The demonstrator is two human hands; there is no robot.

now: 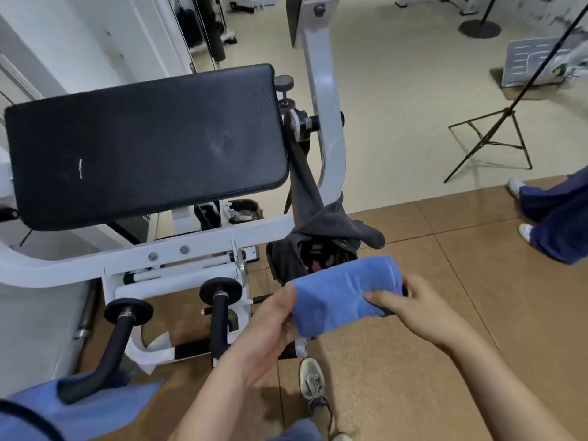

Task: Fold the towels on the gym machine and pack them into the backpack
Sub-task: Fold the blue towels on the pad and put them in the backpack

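Observation:
A folded blue towel (343, 292) is held in the air between both hands, just below the open mouth of a dark grey backpack (321, 240) that hangs by its strap from the white gym machine (191, 246). My left hand (267, 326) grips the towel's left end, thumb on top. My right hand (410, 308) holds its right end with fingers curled round it. A second blue towel (95, 405) is draped over the machine's black handle at the lower left.
The machine's black pad (143, 144) fills the upper left. Black foam rollers (219, 300) stick out below the frame. A tripod stand (490, 144) and another person's legs (553, 218) are on the right. My shoe (313, 383) is on the brown floor.

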